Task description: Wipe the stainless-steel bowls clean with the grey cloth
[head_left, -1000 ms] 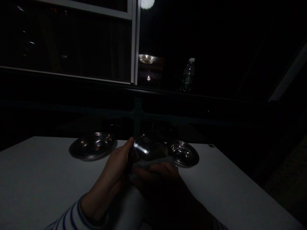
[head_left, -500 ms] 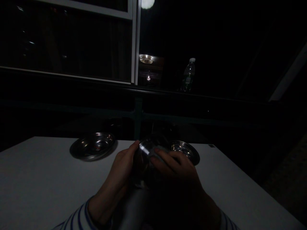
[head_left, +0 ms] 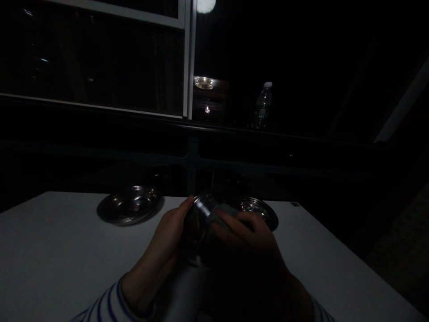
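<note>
In the middle of the head view a shiny metal dish (head_left: 196, 230) is held tilted above the table, its inside very dark. My left hand (head_left: 167, 239) grips its left rim, with the thumb along the edge. Against the dish's surface my right hand (head_left: 250, 235) presses a pale greyish cloth (head_left: 223, 209), fingers bent over it. Deep shadow hides the lower part of my right hand and the dish's right side.
On the white table (head_left: 67, 255) a metal plate (head_left: 130, 208) lies at the back left. A second metal plate (head_left: 264, 212) sits behind my right hand, partly covered. Beyond the table a plastic bottle (head_left: 263, 107) stands on a dark ledge by the window frame (head_left: 187, 67).
My right hand and the cloth have shifted very slightly on the dish. The dish has tilted a little, and my left hand keeps its grip. The plates stay put.
</note>
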A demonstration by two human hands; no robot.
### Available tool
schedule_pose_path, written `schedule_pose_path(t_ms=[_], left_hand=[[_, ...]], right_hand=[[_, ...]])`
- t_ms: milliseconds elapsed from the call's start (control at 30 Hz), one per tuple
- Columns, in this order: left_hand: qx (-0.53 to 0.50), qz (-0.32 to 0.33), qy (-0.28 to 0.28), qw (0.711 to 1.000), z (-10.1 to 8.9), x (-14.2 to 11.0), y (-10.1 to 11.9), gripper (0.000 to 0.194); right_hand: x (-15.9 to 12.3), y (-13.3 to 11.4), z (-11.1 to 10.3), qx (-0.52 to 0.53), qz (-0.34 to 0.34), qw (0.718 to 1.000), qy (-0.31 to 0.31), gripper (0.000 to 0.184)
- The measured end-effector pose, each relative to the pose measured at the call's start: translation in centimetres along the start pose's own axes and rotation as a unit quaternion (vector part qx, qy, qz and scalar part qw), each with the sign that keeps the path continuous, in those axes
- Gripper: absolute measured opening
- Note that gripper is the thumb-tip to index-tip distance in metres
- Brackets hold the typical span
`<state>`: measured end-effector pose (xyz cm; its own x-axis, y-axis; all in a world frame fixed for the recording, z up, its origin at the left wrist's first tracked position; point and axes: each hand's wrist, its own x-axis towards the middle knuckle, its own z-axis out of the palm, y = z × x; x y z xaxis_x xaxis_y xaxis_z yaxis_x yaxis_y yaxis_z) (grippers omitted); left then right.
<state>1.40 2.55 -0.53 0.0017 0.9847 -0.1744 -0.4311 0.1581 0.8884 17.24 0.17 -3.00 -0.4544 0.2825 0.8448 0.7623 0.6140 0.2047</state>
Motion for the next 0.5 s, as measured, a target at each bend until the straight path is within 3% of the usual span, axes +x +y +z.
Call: schedule_pose_path(t_ms=[167,500], left_hand=[[-0.001,0.013,-0.018,1.0,0.1,-0.2,0.0,0.024],[-0.024,-0.013,0.022,0.999,-0.1,0.1,0.6,0.017]], right_hand=[[0.3,-1.7,0.1,-0.006,-0.033,0.999,-0.003,0.019],[0.3,2.3,-1.1,-0.02,0.049,0.998,-0.018,0.026]])
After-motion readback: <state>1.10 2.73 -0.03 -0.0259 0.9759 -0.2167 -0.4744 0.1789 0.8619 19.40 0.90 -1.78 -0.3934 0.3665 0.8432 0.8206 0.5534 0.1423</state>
